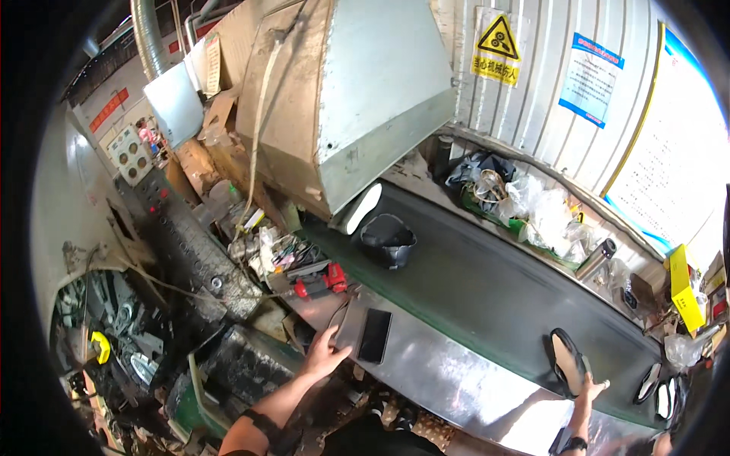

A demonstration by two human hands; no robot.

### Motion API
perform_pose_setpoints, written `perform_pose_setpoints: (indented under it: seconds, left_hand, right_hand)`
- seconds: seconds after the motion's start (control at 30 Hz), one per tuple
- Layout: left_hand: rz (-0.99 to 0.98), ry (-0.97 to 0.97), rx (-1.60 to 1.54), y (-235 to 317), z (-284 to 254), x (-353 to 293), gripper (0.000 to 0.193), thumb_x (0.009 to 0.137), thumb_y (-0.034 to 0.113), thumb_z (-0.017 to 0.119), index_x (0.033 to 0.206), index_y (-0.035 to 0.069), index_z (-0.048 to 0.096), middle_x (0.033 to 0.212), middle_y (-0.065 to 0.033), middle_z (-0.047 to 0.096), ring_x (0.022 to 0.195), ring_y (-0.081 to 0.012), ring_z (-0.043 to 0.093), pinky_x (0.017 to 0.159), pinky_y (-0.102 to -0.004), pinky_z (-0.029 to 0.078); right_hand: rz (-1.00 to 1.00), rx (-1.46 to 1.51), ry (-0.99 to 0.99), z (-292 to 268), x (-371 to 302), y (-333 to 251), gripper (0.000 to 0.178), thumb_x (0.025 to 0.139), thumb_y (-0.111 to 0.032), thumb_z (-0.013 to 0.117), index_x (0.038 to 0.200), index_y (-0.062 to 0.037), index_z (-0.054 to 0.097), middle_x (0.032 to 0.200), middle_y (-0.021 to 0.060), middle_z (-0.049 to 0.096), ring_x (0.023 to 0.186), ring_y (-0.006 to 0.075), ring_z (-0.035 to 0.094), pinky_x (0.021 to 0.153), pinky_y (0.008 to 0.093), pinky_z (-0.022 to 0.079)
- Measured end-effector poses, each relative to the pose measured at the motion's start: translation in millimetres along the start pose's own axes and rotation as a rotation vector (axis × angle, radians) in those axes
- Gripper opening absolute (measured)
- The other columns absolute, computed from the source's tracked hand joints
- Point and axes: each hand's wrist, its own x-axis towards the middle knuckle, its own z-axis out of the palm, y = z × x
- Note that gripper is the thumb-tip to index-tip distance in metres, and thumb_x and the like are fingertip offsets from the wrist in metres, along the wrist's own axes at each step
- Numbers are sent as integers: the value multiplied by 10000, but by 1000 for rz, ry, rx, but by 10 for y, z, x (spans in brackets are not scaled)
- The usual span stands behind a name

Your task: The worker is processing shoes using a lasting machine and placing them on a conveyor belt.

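My right hand (592,388) is closed on the near end of a black shoe (566,361) with a beige inner face, tilted over the dark conveyor belt (487,304). Fingers apart, my left hand (325,356) rests at the near edge of the metal ledge (464,376), beside a grey flat panel (349,328). A black phone (375,336) lies just right of that hand. Further along the belt are a black rounded, hollow piece (388,240) and a white sole-shaped piece (360,209) at the hood's mouth. Several more black shoes (648,382) lie at the belt's right end.
A large metal hood (357,99) covers the belt's far end. Red-handled tools (333,279) lie on the ledge. Plastic bags (551,220) and a thermos (598,257) line the wall side. A bin of scraps (114,319) stands left. Part of another person's arm (663,444) shows lower right.
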Motion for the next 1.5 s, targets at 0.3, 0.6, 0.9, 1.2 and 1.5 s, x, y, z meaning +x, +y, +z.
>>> perform_pose_setpoints:
  seconds: [0.3,0.6,0.9,1.2,1.5]
  left_hand:
    - [352,14,514,703,747,2507,837,777,151,750,1507,148,341,1364,-151,561,1287,-382,490,1098,-423,385]
    - [480,-841,-8,1640,1118,3145,536,835,315,776,1299,82,643,1117,-111,739,1086,-224,678,1003,-368,475]
    - [-131,113,464,-920,120,4674,1124,708,397,821,1590,178,159,1527,-278,358,1420,-425,344,1170,-495,296]
    - [-328,6,536,-387,348,4019,1150,609,248,903,1560,327,261,1539,-280,255,1433,-448,250,1170,-541,274]
    - [954,-172,681,1028,417,1727,621,562,176,801,1173,205,692,1427,-205,358,1352,-408,301,1076,-587,266]
  right_hand:
    - [342,177,-1083,1457,-2531,-1460,679,889,63,627,1506,-56,371,1111,227,697,931,254,712,837,372,582]
    - [1147,614,-918,2147,-3137,-1883,679,1016,-329,567,1539,-351,135,1534,187,343,1403,443,329,1039,722,379]
    - [1260,777,-571,1773,-3170,-1601,377,919,-286,676,1261,-145,604,1259,108,626,1260,330,516,1089,708,355]
    - [1169,938,-647,1656,-3293,-1833,753,894,-59,676,1508,-285,304,1548,148,302,1385,442,388,1027,759,386]
    - [989,974,-718,1054,-3307,-1926,621,899,-137,703,1426,-282,408,1424,94,497,1345,368,464,1059,740,380]
